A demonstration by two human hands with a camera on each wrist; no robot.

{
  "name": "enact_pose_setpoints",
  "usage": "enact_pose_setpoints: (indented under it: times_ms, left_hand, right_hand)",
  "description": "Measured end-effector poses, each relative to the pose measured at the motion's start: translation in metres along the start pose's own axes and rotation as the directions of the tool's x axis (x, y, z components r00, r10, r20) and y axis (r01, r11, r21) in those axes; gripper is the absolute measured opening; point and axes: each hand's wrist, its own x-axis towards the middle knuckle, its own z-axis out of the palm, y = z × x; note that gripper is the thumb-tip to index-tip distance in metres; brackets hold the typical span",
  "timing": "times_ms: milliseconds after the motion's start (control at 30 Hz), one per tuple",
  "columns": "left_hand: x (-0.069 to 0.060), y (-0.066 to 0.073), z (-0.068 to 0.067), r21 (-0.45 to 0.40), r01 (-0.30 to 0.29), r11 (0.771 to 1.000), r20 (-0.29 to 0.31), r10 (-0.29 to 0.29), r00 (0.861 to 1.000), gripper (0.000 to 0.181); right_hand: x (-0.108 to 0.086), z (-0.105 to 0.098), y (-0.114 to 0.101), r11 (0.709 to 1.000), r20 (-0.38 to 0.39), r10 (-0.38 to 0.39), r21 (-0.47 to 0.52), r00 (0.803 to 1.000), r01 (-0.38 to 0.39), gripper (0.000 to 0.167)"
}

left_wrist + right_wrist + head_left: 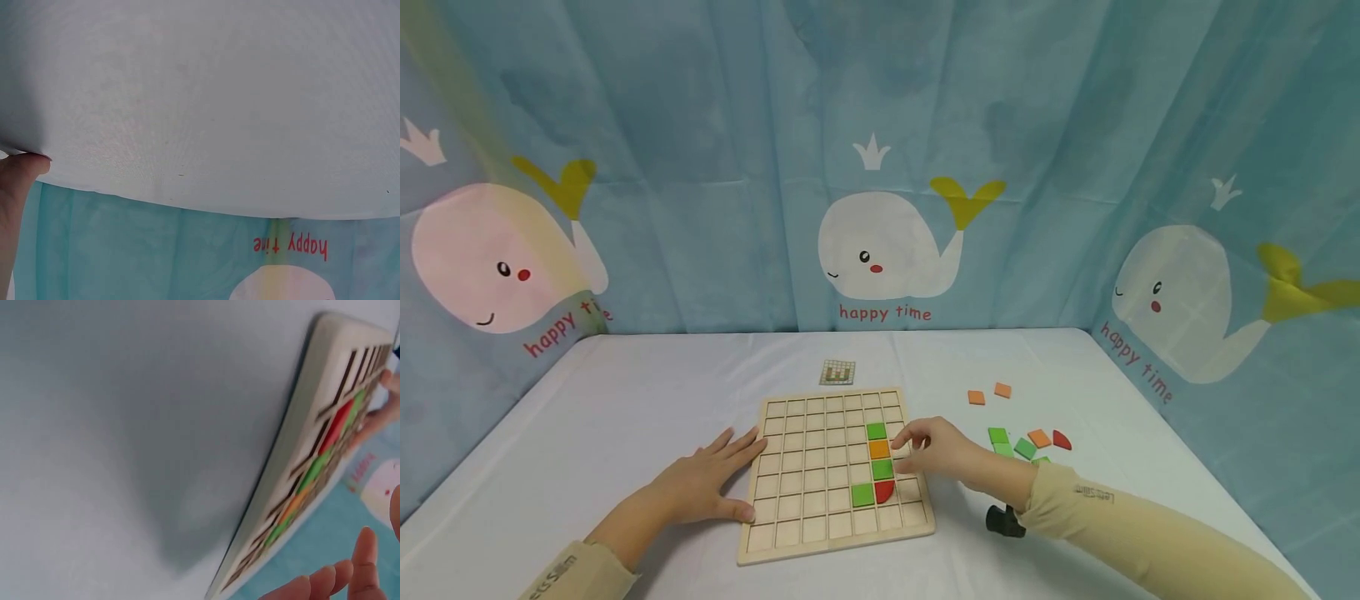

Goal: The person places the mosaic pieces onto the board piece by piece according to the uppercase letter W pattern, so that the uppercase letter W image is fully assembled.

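Observation:
A wooden grid board (808,547) lies on the white table, also seen edge-on in the right wrist view (312,406). In its cells are green squares (862,495), an orange square (878,450) and a red quarter-round piece (884,490). My left hand (711,479) rests with spread fingers at the board's left edge; part of it shows in the left wrist view (17,187). Over the board's right side is my right hand (943,452), fingers loosely bent and thumb apart, with no piece visible between them; its fingers (364,562) show in the right wrist view.
A small patterned card (837,372) lies behind the board. Right of the board are two orange squares (976,397) (1003,390), loose green pieces (997,435), another orange square (1039,438) and a red piece (1062,440). A black object (1004,522) sits beneath the right forearm.

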Motion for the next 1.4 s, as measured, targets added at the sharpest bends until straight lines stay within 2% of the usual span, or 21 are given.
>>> enact_pose_setpoints:
  times_ms: [233, 500, 1033, 1167, 1400]
  left_hand:
    - [0.001, 0.0, 0.0, 0.003, 0.008, 1.0, 0.005, -0.008, 1.0, 0.105]
    - [0.001, -0.001, 0.001, -0.003, 0.001, 1.0, 0.004, -0.001, 1.0, 0.105]
    - [0.001, -0.001, 0.0, -0.007, -0.007, 1.0, 0.005, 0.007, 1.0, 0.105]
    - [0.0, -0.001, 0.0, -0.006, -0.015, 1.0, 0.002, 0.015, 1.0, 0.104]
    - [0.0, -0.001, 0.0, -0.001, -0.019, 1.0, -0.003, 0.019, 1.0, 0.103]
  right_hand:
    - [0.0, -0.018, 0.005, 1.0, -0.067, 0.01, -0.002, 0.998, -0.01, 0.022]
    - [-0.001, -0.033, 0.007, 0.997, -0.139, 0.073, -0.007, 0.988, -0.075, 0.022]
    - [-0.002, -0.065, 0.02, 0.999, -0.143, 0.049, 0.029, 0.988, -0.045, 0.032]
    - [0.0, -0.072, 0.025, 0.999, -0.145, 0.024, 0.031, 0.989, -0.02, 0.034]
    - [0.007, -0.084, 0.034, 1.0, -0.162, 0.022, 0.007, 0.987, -0.021, 0.036]
